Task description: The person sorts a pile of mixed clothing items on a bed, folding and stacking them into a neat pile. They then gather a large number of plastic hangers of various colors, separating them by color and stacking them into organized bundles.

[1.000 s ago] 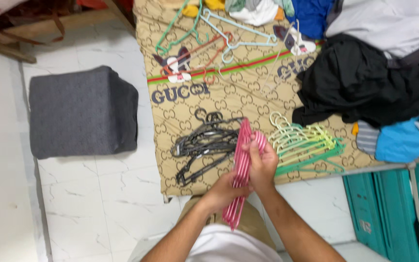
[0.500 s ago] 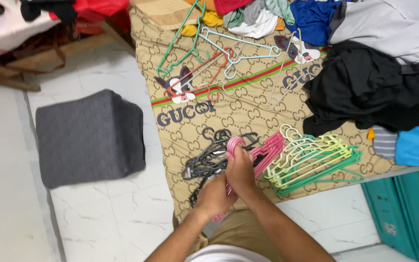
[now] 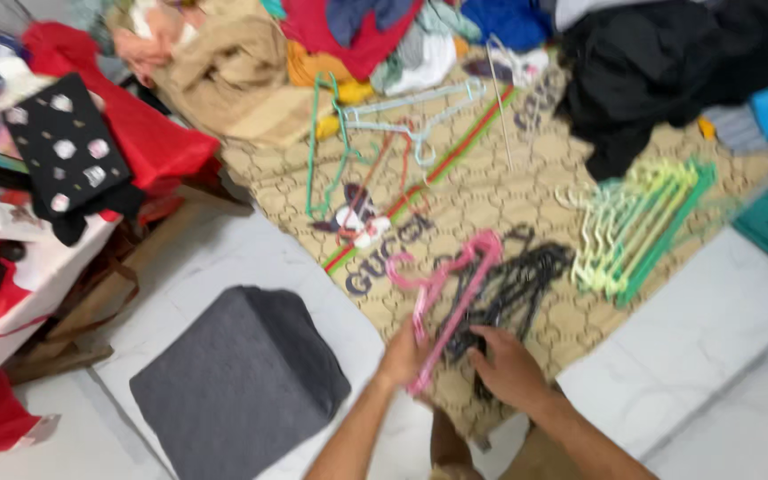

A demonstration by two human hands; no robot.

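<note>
1. Head view, blurred: the left hand has its grip closed around the lower end of a bunch of pink plastic clothes hangers, whose hooks point up and away over the tan patterned bedsheet.
2. The right hand rests with fingers loosely spread on a pile of black plastic hangers, just beside the pink ones; its grip is open, though blur hides how far.
3. A stack of pale green and yellow hangers lies further right on the sheet.
4. A grey fabric cube stool stands on the white floor, left of the hands.
</note>
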